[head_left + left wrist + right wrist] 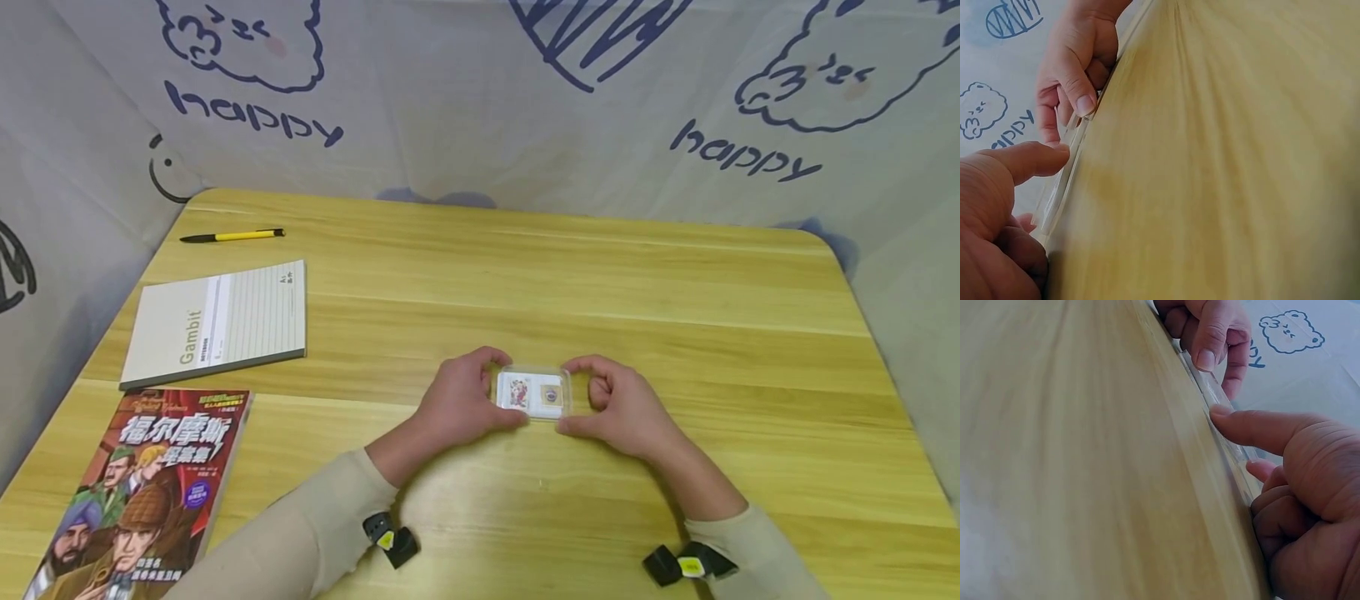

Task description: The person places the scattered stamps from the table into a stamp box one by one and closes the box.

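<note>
A small, flat, clear plastic case point(534, 414) lies on the wooden table between both hands. White backing shows through it, with a reddish printed picture on the left and a gold-toned square on the right. My left hand point(459, 398) pinches the case's left end between thumb and forefinger. At the opposite end, my right hand point(628, 410) does the same, its other fingers curled under. Seen edge-on in the left wrist view, the transparent case point(1063, 190) sits low at the tabletop. The right wrist view shows the right thumb point(1250, 427) on its near edge.
A Gambit notebook point(255, 312) lies on the table's left side, with a yellow and black pen point(243, 236) beyond it. Nearer, an illustrated book point(150, 500) with Chinese lettering reaches the frame's bottom edge. White cloth with drawings point(465, 108) hangs around the table point(675, 292).
</note>
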Motion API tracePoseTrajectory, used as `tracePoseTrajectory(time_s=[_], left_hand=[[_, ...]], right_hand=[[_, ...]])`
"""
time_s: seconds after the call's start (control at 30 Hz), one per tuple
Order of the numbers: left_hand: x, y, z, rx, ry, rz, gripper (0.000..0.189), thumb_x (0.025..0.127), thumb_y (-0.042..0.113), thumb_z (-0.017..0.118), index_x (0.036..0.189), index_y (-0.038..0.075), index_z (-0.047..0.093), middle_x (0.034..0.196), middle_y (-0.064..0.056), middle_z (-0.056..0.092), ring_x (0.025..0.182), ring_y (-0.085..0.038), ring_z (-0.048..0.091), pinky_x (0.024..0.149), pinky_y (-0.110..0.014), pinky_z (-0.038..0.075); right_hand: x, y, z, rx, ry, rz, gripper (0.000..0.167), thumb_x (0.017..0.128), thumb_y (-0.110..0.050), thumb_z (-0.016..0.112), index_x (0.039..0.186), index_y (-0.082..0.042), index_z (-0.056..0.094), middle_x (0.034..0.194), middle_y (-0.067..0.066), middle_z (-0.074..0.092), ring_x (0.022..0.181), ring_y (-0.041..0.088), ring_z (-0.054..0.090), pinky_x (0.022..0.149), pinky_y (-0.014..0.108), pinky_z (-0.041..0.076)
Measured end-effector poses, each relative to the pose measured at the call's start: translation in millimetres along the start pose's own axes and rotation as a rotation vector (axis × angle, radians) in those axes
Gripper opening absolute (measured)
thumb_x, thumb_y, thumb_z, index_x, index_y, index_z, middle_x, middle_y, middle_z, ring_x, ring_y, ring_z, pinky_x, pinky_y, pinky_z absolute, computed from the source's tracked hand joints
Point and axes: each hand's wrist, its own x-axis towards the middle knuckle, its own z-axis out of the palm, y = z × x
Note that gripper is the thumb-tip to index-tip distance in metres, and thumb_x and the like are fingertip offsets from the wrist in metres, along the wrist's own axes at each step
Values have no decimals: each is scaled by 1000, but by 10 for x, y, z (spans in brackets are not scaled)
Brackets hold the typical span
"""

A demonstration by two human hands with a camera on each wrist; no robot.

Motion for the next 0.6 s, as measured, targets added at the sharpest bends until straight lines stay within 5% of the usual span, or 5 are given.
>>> tracePoseTrajectory(time_s=[0.6], left_hand=[[0, -36, -86, -20, -79, 36, 67, 65, 14, 94, 122, 5, 60, 69, -2, 50, 56, -11, 43, 49, -26, 36]], right_hand=[[-4, -24, 4, -11, 5, -14, 59, 68, -20, 95, 120, -12, 68, 60, -6, 29, 56, 11, 30, 71, 33, 40]])
